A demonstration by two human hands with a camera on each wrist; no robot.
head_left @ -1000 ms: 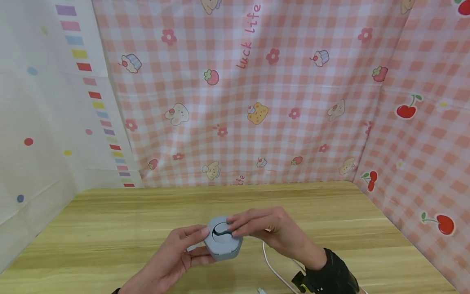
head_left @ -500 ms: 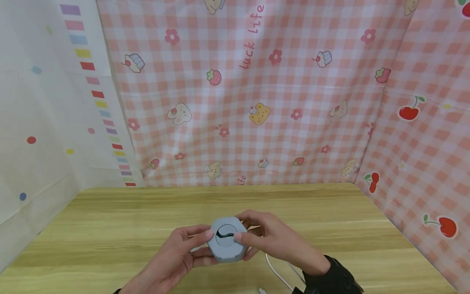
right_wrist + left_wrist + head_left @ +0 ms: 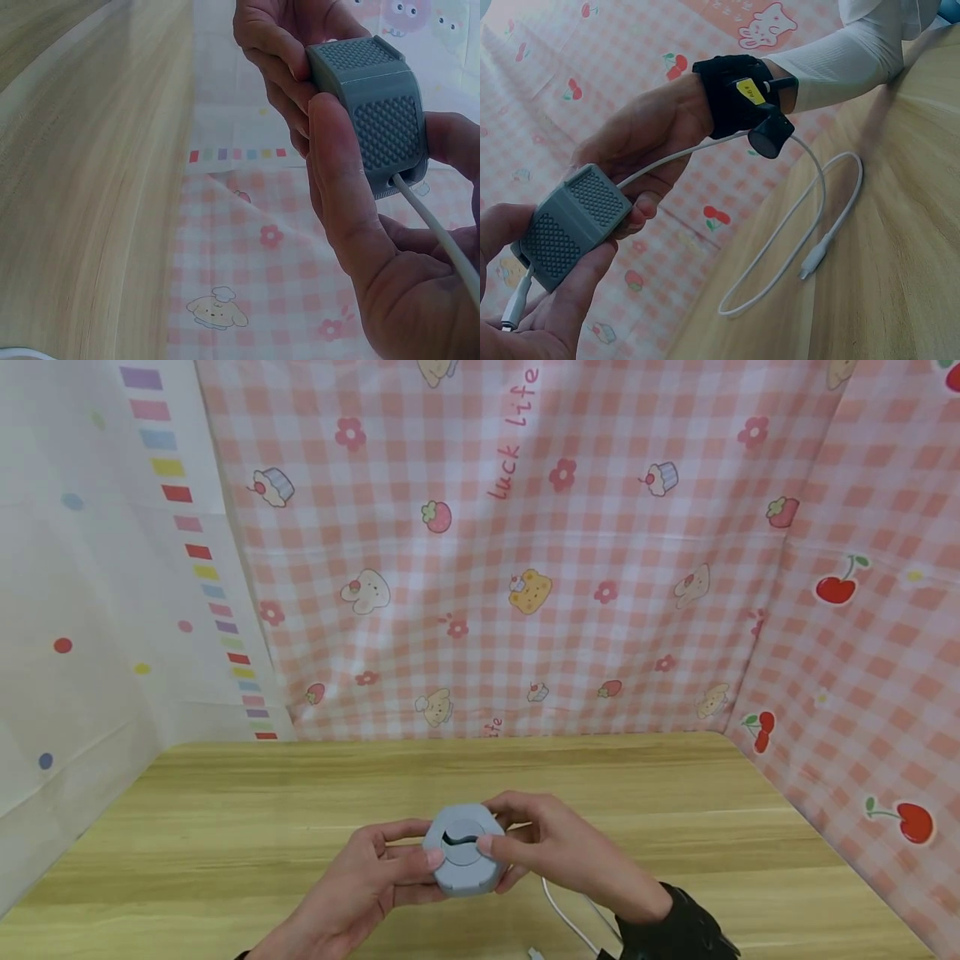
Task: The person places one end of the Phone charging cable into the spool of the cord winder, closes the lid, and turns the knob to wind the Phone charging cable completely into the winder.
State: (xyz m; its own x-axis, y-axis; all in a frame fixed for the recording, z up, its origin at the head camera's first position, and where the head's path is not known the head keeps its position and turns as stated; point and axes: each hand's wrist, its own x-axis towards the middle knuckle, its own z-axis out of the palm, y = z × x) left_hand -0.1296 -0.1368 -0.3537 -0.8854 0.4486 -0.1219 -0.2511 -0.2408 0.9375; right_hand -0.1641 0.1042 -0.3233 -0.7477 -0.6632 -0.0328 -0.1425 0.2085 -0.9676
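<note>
Both hands hold a grey, six-sided cable winder (image 3: 462,862) above the table, its round face with an S-shaped slot turned up. My left hand (image 3: 356,881) grips the left side, thumb on the face edge and fingers beneath. The right hand (image 3: 577,852) grips the right side, with its thumb on the face by the slot's end. In the right wrist view, a white cable (image 3: 436,221) comes out of a hole in the winder's studded side wall. A white connector (image 3: 516,304) hangs from the opposite side, near the left hand's fingers.
The cable's loose loop (image 3: 821,187) drops to the wooden table (image 3: 300,793), where its white plug (image 3: 815,259) lies. Pink checked cloth (image 3: 450,568) hangs behind and at the right, white dotted cloth (image 3: 90,693) at the left.
The right hand's fingers have left the top of the face and now grip the right side, thumb on the face. The left thumb has slid slightly toward the near edge.
</note>
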